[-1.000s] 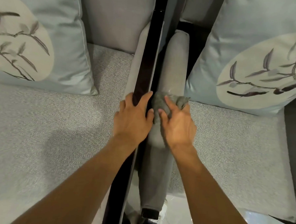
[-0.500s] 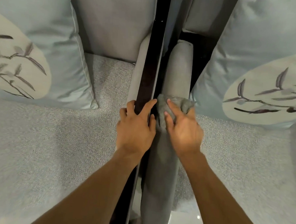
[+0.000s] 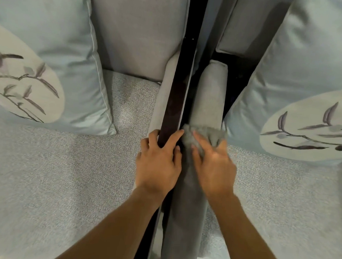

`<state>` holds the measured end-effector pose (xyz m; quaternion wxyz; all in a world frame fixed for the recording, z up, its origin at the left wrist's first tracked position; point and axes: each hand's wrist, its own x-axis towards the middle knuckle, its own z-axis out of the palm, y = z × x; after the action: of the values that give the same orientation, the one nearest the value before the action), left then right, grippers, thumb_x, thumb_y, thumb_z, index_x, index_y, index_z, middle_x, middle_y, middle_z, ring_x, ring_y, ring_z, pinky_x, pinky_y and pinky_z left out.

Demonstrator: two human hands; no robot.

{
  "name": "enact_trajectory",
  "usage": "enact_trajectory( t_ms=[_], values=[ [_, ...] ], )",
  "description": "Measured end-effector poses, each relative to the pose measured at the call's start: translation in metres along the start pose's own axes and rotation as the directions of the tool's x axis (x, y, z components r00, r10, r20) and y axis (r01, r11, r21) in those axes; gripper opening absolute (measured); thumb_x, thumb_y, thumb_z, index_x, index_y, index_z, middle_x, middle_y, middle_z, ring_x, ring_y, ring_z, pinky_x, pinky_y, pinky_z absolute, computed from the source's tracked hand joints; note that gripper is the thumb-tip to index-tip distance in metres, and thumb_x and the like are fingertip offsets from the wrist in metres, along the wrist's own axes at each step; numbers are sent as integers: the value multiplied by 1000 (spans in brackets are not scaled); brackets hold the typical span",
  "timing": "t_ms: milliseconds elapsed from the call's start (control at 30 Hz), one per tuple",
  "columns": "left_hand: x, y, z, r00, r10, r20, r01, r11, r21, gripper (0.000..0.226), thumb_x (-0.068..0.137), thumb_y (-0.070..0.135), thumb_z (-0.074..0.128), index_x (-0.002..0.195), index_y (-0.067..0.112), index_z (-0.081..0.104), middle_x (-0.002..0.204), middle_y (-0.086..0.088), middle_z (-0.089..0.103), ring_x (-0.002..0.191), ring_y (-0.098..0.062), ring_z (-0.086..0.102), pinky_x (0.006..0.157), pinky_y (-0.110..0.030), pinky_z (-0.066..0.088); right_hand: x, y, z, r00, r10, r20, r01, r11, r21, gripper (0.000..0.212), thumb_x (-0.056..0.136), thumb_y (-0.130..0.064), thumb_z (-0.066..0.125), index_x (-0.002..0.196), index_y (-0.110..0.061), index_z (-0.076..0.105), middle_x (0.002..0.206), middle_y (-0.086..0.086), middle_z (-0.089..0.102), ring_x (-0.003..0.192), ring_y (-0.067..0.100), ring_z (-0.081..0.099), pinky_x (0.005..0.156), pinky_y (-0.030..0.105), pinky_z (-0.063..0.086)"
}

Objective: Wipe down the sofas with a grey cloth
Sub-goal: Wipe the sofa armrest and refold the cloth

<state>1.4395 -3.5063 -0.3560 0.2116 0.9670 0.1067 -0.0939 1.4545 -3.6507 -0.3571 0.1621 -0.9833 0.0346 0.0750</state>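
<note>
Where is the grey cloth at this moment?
In the head view, the grey cloth sits just right of centre, bunched under the right hand on the grey padded armrest, beside the left hand.

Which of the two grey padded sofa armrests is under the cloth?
The right grey padded armrest; the right hand presses the grey cloth onto it.

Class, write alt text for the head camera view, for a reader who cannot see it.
A right hand presses a grey cloth onto a sofa's grey padded armrest, while the left hand holds the dark glossy rail beside it. Pale blue cushions with leaf prints sit on both seats.
</note>
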Motion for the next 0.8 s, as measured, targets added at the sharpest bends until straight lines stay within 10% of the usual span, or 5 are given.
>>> enact_trajectory(
  t_ms=[800],
  values=[
    [0, 0, 0, 1000, 6, 3, -6, 1000, -16, 46, 100, 46, 44, 145, 54, 35, 141, -3, 38, 118, -25, 44, 83, -46, 57, 35, -7, 2, 999, -31, -18, 30, 998, -57, 42, 98, -50, 49, 140, -52, 45, 121, 8, 43, 73, 23, 63, 59, 34, 54]
  ],
)
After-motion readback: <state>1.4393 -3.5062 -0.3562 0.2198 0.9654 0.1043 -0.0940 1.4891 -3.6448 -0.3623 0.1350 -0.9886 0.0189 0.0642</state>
